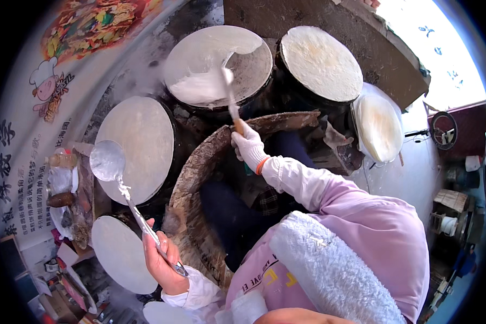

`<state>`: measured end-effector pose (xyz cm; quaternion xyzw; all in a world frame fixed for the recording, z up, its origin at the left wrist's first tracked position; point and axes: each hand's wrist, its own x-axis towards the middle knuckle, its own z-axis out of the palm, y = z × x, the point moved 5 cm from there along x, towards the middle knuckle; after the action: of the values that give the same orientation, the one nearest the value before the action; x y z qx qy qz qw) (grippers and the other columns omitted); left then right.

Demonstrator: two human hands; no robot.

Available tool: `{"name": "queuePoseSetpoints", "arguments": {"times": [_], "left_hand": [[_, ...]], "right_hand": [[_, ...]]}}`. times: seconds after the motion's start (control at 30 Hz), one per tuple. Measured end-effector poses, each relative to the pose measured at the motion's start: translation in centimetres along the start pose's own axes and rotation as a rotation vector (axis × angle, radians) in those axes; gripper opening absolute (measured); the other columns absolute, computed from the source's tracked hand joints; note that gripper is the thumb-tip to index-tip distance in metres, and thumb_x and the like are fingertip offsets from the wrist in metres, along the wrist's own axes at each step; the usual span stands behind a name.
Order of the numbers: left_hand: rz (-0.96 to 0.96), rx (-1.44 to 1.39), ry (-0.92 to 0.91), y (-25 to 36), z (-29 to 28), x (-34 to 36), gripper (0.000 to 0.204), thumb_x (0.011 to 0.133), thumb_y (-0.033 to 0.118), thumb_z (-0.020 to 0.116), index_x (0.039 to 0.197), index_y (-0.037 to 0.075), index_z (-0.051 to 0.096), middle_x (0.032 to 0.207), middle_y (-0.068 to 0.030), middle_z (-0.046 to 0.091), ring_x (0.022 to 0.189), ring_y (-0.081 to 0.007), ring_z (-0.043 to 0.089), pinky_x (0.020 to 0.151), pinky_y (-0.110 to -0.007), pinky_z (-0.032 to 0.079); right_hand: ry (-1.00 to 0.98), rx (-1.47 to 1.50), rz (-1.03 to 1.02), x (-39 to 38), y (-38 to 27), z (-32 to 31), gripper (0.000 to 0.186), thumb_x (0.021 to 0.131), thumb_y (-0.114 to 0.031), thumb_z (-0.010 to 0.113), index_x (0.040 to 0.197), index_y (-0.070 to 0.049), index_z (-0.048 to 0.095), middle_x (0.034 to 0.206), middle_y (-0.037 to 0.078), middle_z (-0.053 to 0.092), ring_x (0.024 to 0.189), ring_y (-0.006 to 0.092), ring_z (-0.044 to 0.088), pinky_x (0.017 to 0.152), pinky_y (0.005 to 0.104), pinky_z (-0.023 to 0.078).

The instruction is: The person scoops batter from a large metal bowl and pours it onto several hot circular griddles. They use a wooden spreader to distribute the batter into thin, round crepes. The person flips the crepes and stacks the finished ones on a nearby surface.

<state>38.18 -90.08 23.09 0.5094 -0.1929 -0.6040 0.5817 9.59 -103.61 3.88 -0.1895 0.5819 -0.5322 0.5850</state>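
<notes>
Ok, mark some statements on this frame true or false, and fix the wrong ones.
1. The left hand holds a metal ladle. True.
2. The right hand is bare. False: it wears a white glove with an orange band at the wrist.
3. The right hand grips a spreader by its wooden handle. True.
4. The griddle under the spreader is fully coated. False: a dark, uncoated patch shows at its right.
5. In this view, the ladle's bowl overlaps the left edge of another round griddle. True.
</notes>
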Motion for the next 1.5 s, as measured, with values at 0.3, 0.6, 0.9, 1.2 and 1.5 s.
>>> {"name": "queuePoseSetpoints", "arguments": {"times": [0.3,0.6,0.9,1.2,1.5], "left_hand": [[-0.051,0.024,0.046,-0.8,-1.4,0.2,0.032,0.107,0.026,0.041,0.129,0.004,0.052,0.071,0.0024,0.041,0.048,-0.0023,0.032,0.040,-0.018,0.027],[-0.041,0.056,0.017,-0.5,-1.4,-0.1,0.033,0.108,0.026,0.039,0.129,0.003,0.052,0.071,0.0031,0.039,0.049,-0.0020,0.030,0.042,-0.018,0.026],[-0.109,0.012,-0.134,-2.1,1.5,0.4,0.034,0.108,0.026,0.041,0.130,0.002,0.051,0.070,0.0022,0.041,0.047,-0.0027,0.034,0.041,-0.018,0.029],[-0.118,0.005,-0.206,-3.1,6.3,0.0,0.032,0.109,0.021,0.041,0.132,-0.001,0.047,0.071,0.0006,0.041,0.048,-0.0022,0.032,0.040,-0.018,0.030],[-0.196,0.070,-0.279,-5.5,12.5,0.4,0.034,0.108,0.025,0.042,0.131,0.001,0.050,0.069,0.0008,0.042,0.045,-0.0033,0.034,0.040,-0.019,0.029]], "right_hand": [[-0.049,-0.315,-0.265,7.8,1.1,12.3,0.046,0.100,-0.032,0.054,0.140,-0.009,0.053,0.115,0.017,0.066,0.107,0.0303,0.062,0.089,0.0338,0.047],[0.095,-0.138,0.019,-0.4,0.3,3.5,0.041,0.101,-0.031,0.054,0.142,-0.026,0.055,0.070,-0.001,0.055,0.051,0.0099,0.049,0.044,0.0279,0.044],[-0.188,-0.402,-0.197,0.5,1.5,3.6,0.043,0.101,-0.032,0.052,0.143,-0.021,0.053,0.076,0.005,0.061,0.056,0.0163,0.058,0.052,0.0335,0.050],[-0.161,-0.459,0.020,-0.3,-7.1,-10.1,0.045,0.103,-0.029,0.047,0.148,-0.023,0.048,0.069,0.003,0.058,0.051,0.0135,0.058,0.041,0.0281,0.046],[-0.319,-0.600,-0.150,-3.9,-4.9,-9.3,0.045,0.102,-0.026,0.050,0.146,-0.030,0.047,0.070,0.004,0.059,0.050,0.0152,0.058,0.046,0.0308,0.050]]}}
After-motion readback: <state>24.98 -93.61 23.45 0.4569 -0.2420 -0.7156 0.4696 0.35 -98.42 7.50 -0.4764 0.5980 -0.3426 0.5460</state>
